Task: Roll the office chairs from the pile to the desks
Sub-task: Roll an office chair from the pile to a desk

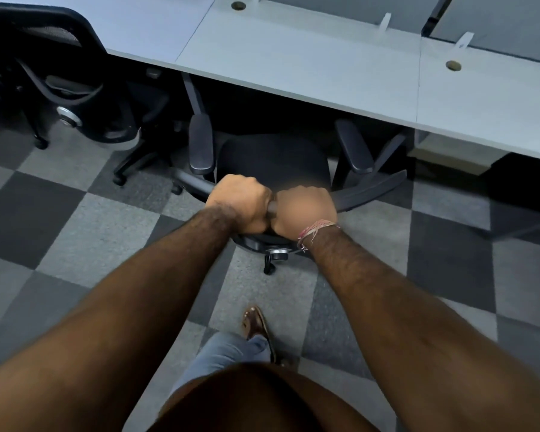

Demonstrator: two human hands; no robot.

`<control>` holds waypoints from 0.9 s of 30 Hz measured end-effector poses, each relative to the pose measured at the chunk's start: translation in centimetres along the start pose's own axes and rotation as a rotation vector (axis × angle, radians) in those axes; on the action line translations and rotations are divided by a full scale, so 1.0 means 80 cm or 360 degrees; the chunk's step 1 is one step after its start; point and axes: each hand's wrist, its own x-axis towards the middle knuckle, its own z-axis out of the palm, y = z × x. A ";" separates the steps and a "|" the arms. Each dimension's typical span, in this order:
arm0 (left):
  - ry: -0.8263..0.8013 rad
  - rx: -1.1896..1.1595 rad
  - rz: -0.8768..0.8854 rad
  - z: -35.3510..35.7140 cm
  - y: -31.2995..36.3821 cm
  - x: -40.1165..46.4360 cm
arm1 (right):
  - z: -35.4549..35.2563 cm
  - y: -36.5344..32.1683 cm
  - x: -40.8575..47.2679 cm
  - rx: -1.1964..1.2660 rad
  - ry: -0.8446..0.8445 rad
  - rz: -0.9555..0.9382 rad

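Both fists sit side by side, left hand (239, 202) and right hand (304, 212) clamped on the top rail of the black fabric-seated office chair (273, 159), its seat partly tucked beneath the pale grey laminate desk (293, 57); another black mesh-backed chair (66, 57) stands at the left.

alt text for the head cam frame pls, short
Both hands, left hand and right hand, grip the top of a black office chair's backrest, its seat partly under a pale grey desk. A second black chair stands at the desk to the left, on checkered grey carpet.
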 end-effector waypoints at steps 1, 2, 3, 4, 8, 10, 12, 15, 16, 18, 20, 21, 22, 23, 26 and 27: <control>0.0004 0.0019 0.0031 0.001 -0.002 -0.002 | 0.000 -0.005 -0.004 -0.0002 0.0008 0.0017; 0.0010 0.0035 0.0056 0.002 -0.005 -0.003 | 0.000 -0.009 -0.006 -0.0005 0.0014 0.0030; 0.0013 0.0049 0.0086 0.003 -0.009 -0.003 | -0.001 -0.012 -0.006 0.0001 0.0019 0.0043; 0.0021 0.0058 0.0126 0.005 -0.015 -0.002 | -0.002 -0.016 -0.005 0.0001 0.0023 0.0058; 0.0050 0.0073 0.0247 0.004 -0.039 0.011 | -0.007 -0.026 0.013 -0.0032 0.0017 0.0110; 0.0065 0.0069 0.0292 0.001 -0.057 0.023 | -0.009 -0.031 0.032 -0.0066 0.0007 0.0155; 0.0065 0.0062 0.0321 0.001 -0.070 0.030 | -0.012 -0.036 0.046 -0.0074 -0.0012 0.0190; 0.0074 0.0078 0.0352 0.001 -0.100 0.047 | -0.013 -0.049 0.074 -0.0066 -0.0009 0.0262; 0.0079 0.0079 0.0370 0.002 -0.112 0.053 | -0.015 -0.054 0.085 -0.0058 -0.0017 0.0286; 0.0094 0.0085 0.0405 0.002 -0.127 0.064 | -0.015 -0.058 0.101 -0.0060 -0.0022 0.0320; 0.0095 0.0104 0.0446 -0.001 -0.140 0.077 | -0.014 -0.058 0.118 -0.0070 -0.0013 0.0334; 0.0090 0.0101 0.0465 -0.003 -0.146 0.085 | -0.014 -0.056 0.126 -0.0073 -0.0014 0.0341; 0.0088 0.0093 0.0480 -0.004 -0.150 0.093 | -0.014 -0.053 0.133 -0.0072 -0.0008 0.0342; 0.0078 0.0091 0.0486 -0.005 -0.154 0.100 | -0.013 -0.050 0.140 -0.0075 -0.0009 0.0342; 0.0075 0.0077 0.0491 -0.011 -0.168 0.131 | -0.014 -0.036 0.171 -0.0060 -0.0025 0.0339; 0.0080 0.0069 0.0493 -0.013 -0.173 0.145 | -0.014 -0.028 0.184 -0.0049 -0.0024 0.0334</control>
